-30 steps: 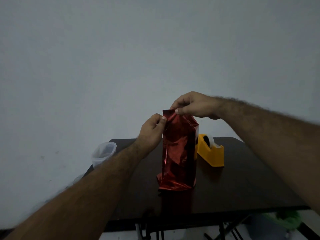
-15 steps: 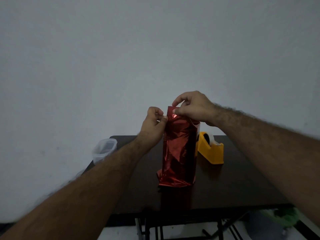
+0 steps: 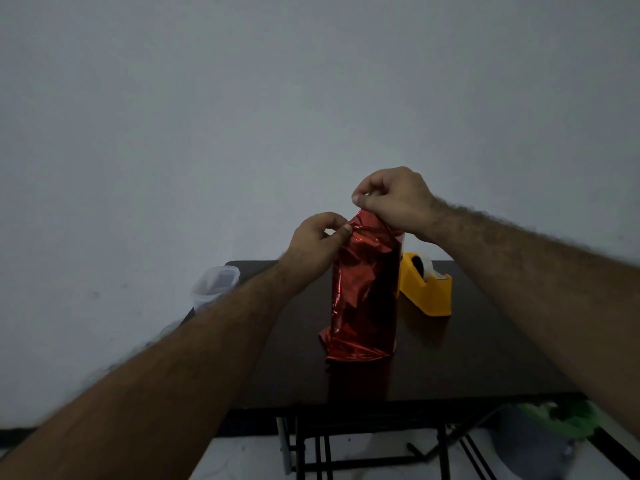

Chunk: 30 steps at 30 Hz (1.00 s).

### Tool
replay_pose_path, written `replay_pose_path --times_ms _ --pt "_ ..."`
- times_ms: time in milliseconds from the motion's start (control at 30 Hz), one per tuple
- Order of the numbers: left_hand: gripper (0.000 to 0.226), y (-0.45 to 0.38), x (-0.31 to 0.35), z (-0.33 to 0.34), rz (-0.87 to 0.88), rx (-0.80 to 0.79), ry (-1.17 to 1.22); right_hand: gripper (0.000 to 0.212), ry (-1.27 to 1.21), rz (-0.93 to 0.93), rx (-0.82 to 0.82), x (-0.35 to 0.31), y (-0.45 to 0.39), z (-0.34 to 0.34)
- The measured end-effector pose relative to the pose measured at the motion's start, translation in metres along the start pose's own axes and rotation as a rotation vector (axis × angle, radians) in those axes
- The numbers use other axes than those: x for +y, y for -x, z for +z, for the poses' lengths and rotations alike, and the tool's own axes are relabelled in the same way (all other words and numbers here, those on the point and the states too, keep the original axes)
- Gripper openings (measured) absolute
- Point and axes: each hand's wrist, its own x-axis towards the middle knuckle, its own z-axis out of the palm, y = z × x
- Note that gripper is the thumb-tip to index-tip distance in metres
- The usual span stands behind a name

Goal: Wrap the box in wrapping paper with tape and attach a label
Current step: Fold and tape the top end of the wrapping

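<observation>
The box (image 3: 363,292) stands upright mid-tabletop, red paper (image 3: 360,306) round it; left hand (image 3: 313,247) and right hand (image 3: 391,199) pinch its top flaps; closing that end; next, probably tape from the dispenser (image 3: 427,289).

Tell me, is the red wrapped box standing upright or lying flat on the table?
Upright. The red wrapped box stands on its short end on the dark table, while both hands pinch the paper at its top.

My wrapping paper (image 3: 363,292) is shiny metallic red; the tape dispenser (image 3: 427,292) is yellow, the counter (image 3: 467,358) dark brown, the container (image 3: 214,284) clear.
</observation>
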Motion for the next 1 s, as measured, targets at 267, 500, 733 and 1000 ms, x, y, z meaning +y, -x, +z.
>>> replay_pose_path --times_ms 267,500,733,1000 --pt "0.020 0.000 0.006 0.009 -0.101 0.036 0.162 0.016 0.027 0.147 -0.092 0.009 0.002 -0.009" --pt "0.014 -0.004 0.006 0.009 -0.078 0.063 0.074 0.015 -0.188 0.291 0.011 0.027 -0.004 0.004" --pt "0.026 -0.010 0.011 0.016 -0.167 0.029 0.079 0.036 -0.179 0.241 0.017 0.033 -0.002 0.002" --pt "0.028 -0.009 0.012 0.021 -0.183 0.036 0.081 0.045 -0.314 0.275 0.003 0.031 0.013 -0.025"
